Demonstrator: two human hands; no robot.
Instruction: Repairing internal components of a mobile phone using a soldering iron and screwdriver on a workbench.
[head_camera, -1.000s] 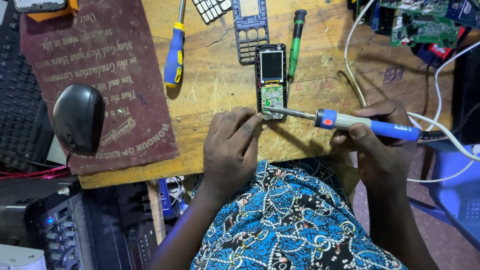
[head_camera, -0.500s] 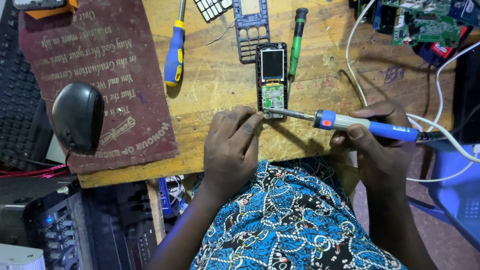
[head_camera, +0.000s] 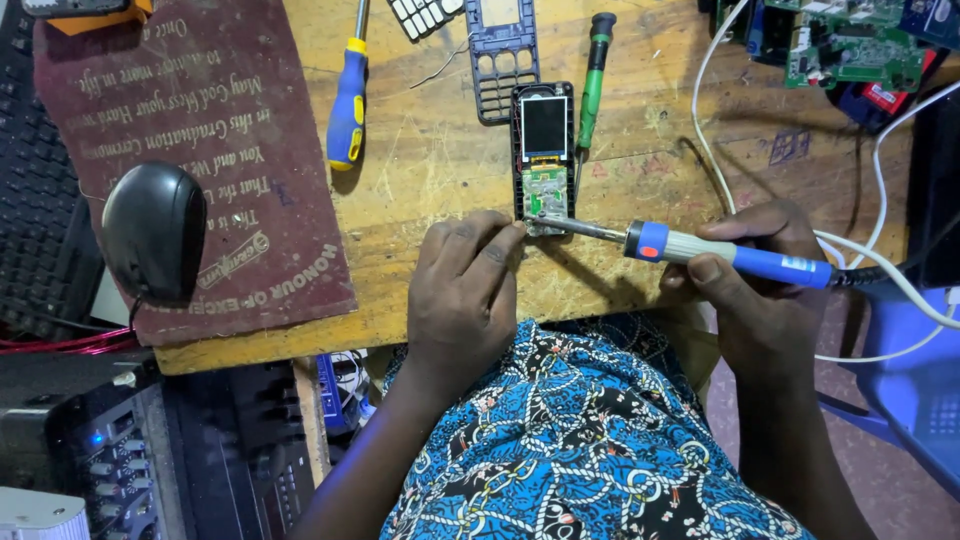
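Currently, your right hand is closed around the blue handle of the soldering iron, which lies nearly level across the wooden bench, its metal tip pointing left and meeting the lower edge of the opened phone. Your left hand rests palm down on the bench, fingers extended and grasping nothing; its fingertips press against the bottom end of the phone, just beside the iron's tip. The phone lies face up near the middle of the bench with its front cover removed, so that the small screen sits in the upper half and the green circuit board shows below it. A green-handled screwdriver lies just to the right of the phone, roughly parallel to it. The dark keypad frame lies just above the phone, and a blue-and-yellow screwdriver lies further left. A maroon mat covers the left part of the bench, with a black computer mouse resting on its lower left edge. White cables and loose circuit boards occupy the upper right corner.
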